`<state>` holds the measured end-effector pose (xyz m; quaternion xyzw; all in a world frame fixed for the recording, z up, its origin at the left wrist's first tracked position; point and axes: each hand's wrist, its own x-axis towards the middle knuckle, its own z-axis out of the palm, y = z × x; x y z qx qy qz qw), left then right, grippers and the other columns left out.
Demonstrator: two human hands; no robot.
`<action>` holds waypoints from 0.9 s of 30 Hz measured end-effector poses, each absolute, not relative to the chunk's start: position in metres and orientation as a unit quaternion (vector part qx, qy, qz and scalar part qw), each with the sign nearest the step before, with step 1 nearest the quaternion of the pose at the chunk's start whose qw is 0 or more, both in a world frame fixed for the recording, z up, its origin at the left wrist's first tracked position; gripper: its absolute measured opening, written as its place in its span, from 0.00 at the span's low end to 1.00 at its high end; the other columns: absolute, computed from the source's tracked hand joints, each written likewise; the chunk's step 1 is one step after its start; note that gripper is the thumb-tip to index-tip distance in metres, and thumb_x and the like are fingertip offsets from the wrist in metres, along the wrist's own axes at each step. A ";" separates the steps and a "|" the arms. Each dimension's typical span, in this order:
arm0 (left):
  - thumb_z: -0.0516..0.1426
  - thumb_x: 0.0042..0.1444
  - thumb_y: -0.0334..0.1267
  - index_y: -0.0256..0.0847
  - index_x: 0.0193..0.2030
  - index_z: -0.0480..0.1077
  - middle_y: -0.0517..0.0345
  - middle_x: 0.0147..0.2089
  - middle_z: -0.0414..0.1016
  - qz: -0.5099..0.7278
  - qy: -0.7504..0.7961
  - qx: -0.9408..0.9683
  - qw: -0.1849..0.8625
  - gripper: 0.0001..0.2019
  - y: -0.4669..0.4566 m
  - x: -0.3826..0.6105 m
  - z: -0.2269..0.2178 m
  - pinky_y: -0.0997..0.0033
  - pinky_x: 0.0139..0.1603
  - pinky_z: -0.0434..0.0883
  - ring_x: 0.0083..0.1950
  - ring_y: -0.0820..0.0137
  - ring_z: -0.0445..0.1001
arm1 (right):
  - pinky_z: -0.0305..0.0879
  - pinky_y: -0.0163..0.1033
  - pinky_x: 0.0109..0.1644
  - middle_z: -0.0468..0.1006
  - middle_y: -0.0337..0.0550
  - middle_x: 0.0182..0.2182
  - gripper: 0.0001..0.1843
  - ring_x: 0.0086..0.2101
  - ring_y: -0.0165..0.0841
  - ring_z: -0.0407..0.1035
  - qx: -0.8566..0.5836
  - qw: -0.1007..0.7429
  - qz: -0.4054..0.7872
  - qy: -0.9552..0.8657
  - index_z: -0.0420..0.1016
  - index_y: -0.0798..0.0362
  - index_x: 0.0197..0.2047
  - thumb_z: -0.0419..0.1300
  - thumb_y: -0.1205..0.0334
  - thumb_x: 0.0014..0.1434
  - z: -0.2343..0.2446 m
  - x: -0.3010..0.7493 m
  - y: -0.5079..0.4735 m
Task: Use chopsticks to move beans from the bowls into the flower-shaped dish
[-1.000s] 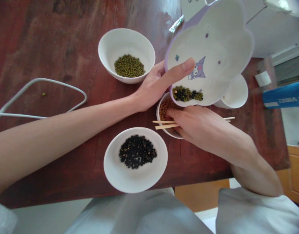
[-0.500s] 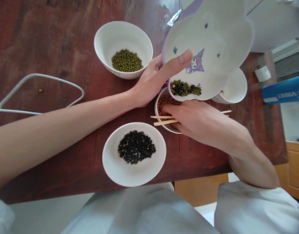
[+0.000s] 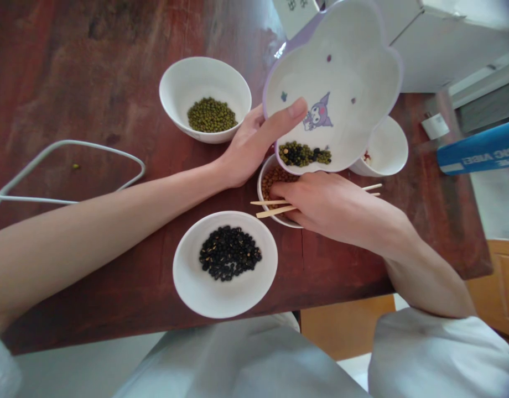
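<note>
Left grip (image 3: 252, 146) wide on lilac-rimmed dish (image 3: 354, 72) (thumb (image 3: 285, 116) inside)

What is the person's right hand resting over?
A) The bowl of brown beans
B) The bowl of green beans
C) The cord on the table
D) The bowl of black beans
A. The right hand lies over the bowl of brown beans, with two chopsticks sticking out from under it.

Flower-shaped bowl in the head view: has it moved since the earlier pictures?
Yes, slightly: the flower-shaped bowl now sits closer to the white bowl of mung beans.
</note>
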<state>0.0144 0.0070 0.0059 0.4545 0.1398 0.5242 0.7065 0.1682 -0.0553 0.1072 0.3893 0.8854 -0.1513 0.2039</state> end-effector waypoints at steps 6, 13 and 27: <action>0.66 0.68 0.52 0.47 0.50 0.84 0.57 0.49 0.87 0.530 0.162 0.459 0.694 0.13 0.007 0.014 0.006 0.57 0.63 0.80 0.56 0.58 0.84 | 0.63 0.41 0.42 0.87 0.51 0.40 0.10 0.39 0.43 0.81 0.396 0.202 -0.162 0.881 0.81 0.52 0.49 0.57 0.63 0.75 0.108 0.167 -0.055; 0.67 0.66 0.56 0.47 0.49 0.84 0.57 0.49 0.87 0.517 0.190 0.467 0.691 0.16 0.007 0.012 0.007 0.56 0.62 0.79 0.56 0.57 0.84 | 0.60 0.41 0.39 0.87 0.49 0.39 0.10 0.37 0.41 0.81 0.382 0.187 -0.186 0.886 0.80 0.52 0.43 0.57 0.68 0.73 0.109 0.170 -0.053; 0.66 0.68 0.54 0.49 0.50 0.85 0.56 0.53 0.89 0.516 0.190 0.453 0.702 0.14 0.003 0.014 0.011 0.50 0.66 0.77 0.58 0.53 0.83 | 0.59 0.41 0.39 0.86 0.51 0.38 0.11 0.37 0.42 0.80 0.386 0.190 -0.177 0.885 0.80 0.53 0.46 0.55 0.70 0.71 0.108 0.170 -0.054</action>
